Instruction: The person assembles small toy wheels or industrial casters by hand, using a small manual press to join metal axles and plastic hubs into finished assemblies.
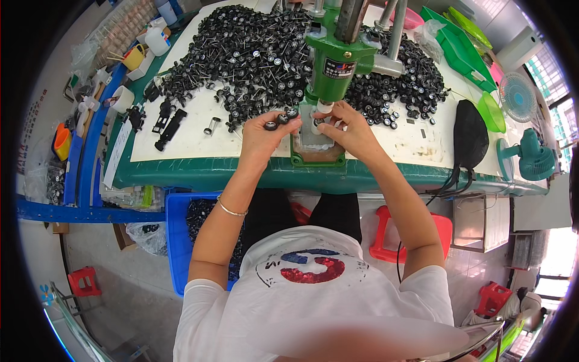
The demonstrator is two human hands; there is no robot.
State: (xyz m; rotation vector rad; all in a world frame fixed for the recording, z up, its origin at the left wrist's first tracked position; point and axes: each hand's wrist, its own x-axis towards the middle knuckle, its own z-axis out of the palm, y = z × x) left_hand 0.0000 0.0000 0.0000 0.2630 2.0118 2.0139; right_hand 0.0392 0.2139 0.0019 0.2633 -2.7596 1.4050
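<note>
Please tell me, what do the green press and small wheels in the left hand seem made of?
Green press: probably painted metal, slightly glossy; its smooth green coat catches light. Small wheels: dark rims suggest plastic or rubber; silvery centres could be plated plastic or metal.

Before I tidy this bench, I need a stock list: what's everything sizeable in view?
Table: one, white-topped, green-edged, centre
Wheels: too many to count, black, mostly heaped on table
Press: one, green, table's middle
Tray: one, green, back right
Bowl: one, light green, right
Fans: two, teal, right
Cup: one, yellow, left
Bottle: one, white, back left
Bin: one, blue, floor left
Stools: at least three, red, floor
Left hand: one, bare, holding wheels
Right hand: one, bare, at press
</note>
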